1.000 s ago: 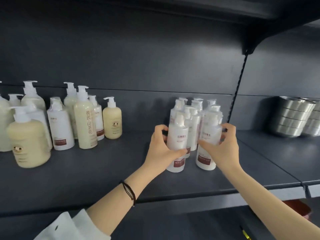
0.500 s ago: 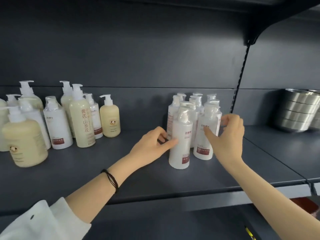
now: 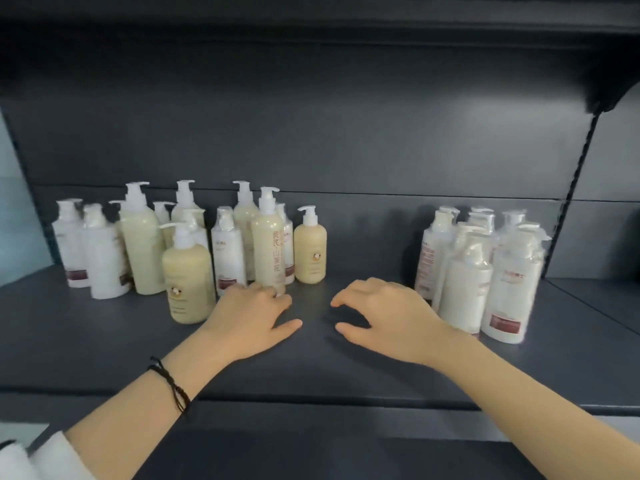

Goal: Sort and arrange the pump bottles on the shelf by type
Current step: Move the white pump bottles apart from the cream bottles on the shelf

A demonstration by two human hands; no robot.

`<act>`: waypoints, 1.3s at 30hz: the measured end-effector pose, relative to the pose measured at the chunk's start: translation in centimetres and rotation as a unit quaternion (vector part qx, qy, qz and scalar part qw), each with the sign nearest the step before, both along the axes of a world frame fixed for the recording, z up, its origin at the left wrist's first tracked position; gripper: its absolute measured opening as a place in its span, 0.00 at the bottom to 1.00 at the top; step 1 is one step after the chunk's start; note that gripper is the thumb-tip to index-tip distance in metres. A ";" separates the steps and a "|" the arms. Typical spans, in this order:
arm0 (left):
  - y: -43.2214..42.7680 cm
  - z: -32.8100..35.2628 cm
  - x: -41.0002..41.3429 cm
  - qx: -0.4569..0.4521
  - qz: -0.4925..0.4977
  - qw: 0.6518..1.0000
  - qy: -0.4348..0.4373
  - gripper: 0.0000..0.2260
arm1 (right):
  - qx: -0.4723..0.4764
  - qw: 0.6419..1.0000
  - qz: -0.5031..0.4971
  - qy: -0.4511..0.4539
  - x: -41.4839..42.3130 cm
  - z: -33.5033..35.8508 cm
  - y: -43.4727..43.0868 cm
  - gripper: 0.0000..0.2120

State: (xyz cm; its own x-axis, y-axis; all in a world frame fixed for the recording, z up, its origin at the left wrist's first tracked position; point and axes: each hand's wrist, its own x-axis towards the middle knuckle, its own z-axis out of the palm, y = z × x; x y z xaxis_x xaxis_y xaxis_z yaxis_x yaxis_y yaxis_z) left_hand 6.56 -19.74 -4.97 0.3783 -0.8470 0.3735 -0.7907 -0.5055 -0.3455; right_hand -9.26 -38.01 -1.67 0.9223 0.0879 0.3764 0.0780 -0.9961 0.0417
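Observation:
On the dark shelf [image 3: 311, 372] a mixed cluster of pump bottles stands at the left: white ones with red labels [image 3: 228, 252], tall cream ones [image 3: 268, 251] and short round cream ones [image 3: 188, 282]. At the right, several white bottles in clear wrap [image 3: 507, 289] stand grouped together. My left hand [image 3: 251, 317] hovers low over the shelf, fingers spread, its fingertips close to the foot of the tall cream bottle. My right hand [image 3: 388, 317] hangs empty with curled fingers, just left of the wrapped white group [image 3: 464, 289].
A second short cream bottle [image 3: 310, 251] stands at the right end of the left cluster. A slotted upright [image 3: 575, 188] bounds the bay on the right. The shelf above overhangs the bottles. Bare shelf lies between the two groups.
Both hands have let go of the white bottles at the right and moved left to the middle of the shelf. The view has swung left, bringing the whole left cluster in.

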 end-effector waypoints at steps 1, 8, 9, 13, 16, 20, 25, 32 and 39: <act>1.9 -0.2 0.6 -0.003 0.006 1.000 0.004 0.33 | -0.002 1.000 0.010 0.006 1.1 -0.1 1.2 0.20; 15.1 0.1 5.8 -0.012 0.049 0.999 -0.007 0.34 | 0.013 0.996 0.081 0.020 8.4 -0.8 12.7 0.20; 16.8 0.2 6.7 -0.010 0.056 0.998 -0.011 0.33 | 0.011 0.996 0.088 0.020 9.5 -1.1 14.5 0.20; 23.4 0.3 10.7 0.005 0.088 0.996 -0.032 0.32 | 0.029 0.996 0.087 0.011 13.8 -2.0 21.0 0.18; 27.1 0.3 13.2 0.012 0.119 0.991 -0.056 0.30 | 0.044 0.997 0.069 0.010 16.9 -2.6 24.7 0.19; 30.1 0.8 16.4 -0.014 0.168 0.984 -0.052 0.25 | 0.101 0.994 0.040 0.013 20.5 -2.6 28.1 0.22; 31.9 1.3 20.3 -0.117 0.185 0.976 0.009 0.21 | 0.254 0.967 0.022 -0.014 25.2 -1.9 30.3 0.27; 30.6 1.5 27.9 -0.392 0.162 0.830 0.362 0.28 | 0.412 0.908 0.005 -0.080 32.8 -2.4 32.2 0.36; 27.8 0.6 34.0 -0.491 0.090 0.719 0.485 0.40 | 0.446 0.883 0.002 -0.145 37.7 -4.2 33.3 0.39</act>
